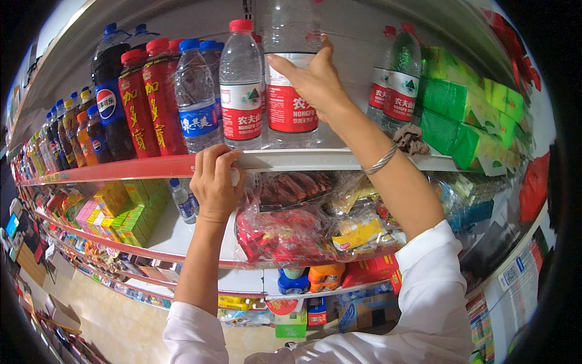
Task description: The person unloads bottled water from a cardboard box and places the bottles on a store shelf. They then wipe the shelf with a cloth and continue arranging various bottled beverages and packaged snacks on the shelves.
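My right hand [314, 79] grips a large clear water bottle [291, 109] with a red and white label, thumb across its front and fingers at its right side. The bottle stands upright at the front of the upper shelf, its top cut off by the view. Curled over the front edge of that shelf [291, 160] is my left hand [216, 179]. Something small and pale shows by its thumb; I cannot tell what. Just above it stands a smaller red-capped water bottle [241, 86]. Left of that is a blue-capped water bottle [196, 98].
Red drink bottles [159, 100] and a large Pepsi bottle [109, 95] continue the row leftward. To the right are two red-capped bottles [402, 86], a crumpled brown cloth [410, 139] and green packs [450, 100]. Bagged goods [282, 232] and small cartons [136, 223] fill parts of the shelf below.
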Action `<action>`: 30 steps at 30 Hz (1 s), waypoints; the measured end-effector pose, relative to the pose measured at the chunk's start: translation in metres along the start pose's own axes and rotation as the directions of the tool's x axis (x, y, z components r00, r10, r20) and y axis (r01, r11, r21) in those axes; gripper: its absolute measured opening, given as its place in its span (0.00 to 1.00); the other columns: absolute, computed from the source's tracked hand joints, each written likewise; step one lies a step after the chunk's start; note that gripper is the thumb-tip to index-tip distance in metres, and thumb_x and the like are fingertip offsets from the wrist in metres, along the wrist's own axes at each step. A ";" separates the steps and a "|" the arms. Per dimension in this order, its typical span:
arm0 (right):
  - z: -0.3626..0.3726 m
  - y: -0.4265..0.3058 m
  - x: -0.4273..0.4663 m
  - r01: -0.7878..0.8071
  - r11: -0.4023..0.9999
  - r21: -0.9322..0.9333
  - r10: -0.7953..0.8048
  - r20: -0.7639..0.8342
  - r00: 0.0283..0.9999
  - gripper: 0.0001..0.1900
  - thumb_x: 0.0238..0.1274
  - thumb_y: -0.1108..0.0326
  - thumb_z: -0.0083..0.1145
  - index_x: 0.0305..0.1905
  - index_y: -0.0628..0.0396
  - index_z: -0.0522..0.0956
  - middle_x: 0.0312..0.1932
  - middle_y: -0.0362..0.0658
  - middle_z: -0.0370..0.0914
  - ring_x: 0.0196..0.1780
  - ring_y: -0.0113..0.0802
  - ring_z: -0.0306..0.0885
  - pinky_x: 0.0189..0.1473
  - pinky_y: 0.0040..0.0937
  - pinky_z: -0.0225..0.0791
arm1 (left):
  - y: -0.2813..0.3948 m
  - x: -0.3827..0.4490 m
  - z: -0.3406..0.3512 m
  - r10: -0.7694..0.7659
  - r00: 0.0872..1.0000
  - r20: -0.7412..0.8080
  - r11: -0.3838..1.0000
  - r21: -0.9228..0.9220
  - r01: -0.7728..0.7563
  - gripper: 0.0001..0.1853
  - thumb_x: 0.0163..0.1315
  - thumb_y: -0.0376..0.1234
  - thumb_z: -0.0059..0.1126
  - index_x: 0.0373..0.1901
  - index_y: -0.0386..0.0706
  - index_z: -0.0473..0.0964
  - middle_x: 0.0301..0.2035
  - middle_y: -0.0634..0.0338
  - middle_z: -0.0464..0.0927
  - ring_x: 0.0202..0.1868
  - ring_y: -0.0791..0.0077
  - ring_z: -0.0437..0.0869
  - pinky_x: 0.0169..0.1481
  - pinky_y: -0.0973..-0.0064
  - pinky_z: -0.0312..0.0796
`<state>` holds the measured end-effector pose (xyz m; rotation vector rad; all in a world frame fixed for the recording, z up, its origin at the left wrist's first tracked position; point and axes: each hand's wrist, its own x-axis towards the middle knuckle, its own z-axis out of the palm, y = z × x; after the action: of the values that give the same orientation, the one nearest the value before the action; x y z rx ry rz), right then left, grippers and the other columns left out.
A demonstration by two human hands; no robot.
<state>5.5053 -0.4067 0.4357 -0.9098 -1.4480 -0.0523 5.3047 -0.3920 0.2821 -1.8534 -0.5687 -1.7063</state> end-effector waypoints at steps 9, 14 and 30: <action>-0.009 0.003 -0.002 -0.035 0.999 -0.016 0.035 0.028 0.999 0.65 0.49 0.40 0.69 0.72 0.77 0.38 0.70 0.76 0.48 0.74 0.66 0.51 0.73 0.45 0.54 | 0.001 -0.001 0.001 -0.013 1.000 0.015 1.000 0.022 0.012 0.16 0.48 0.23 0.60 0.41 0.43 0.76 0.41 0.53 0.77 0.42 0.54 0.79 0.45 0.62 0.74; -0.119 0.012 0.031 -0.039 0.929 -0.367 -0.084 -0.312 0.947 0.61 0.46 0.36 0.70 0.73 0.70 0.49 0.73 0.65 0.54 0.75 0.52 0.56 0.72 0.41 0.55 | 0.002 -0.001 0.004 -0.012 1.000 0.004 1.000 0.016 0.012 0.17 0.47 0.23 0.60 0.41 0.43 0.76 0.41 0.54 0.77 0.41 0.55 0.79 0.43 0.63 0.74; -0.245 0.185 0.072 -0.228 0.873 -0.431 0.265 0.027 0.964 0.50 0.49 0.50 0.69 0.72 0.60 0.52 0.69 0.55 0.63 0.70 0.47 0.62 0.70 0.41 0.58 | 0.007 -0.004 0.012 0.008 0.994 -0.113 0.997 -0.078 -0.017 0.15 0.43 0.30 0.62 0.36 0.43 0.74 0.39 0.56 0.75 0.41 0.60 0.79 0.42 0.68 0.75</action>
<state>5.8191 -0.3830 0.4395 -1.4682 -1.4119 -0.1440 5.3183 -0.3891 0.2768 -1.7964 -0.4497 -1.8361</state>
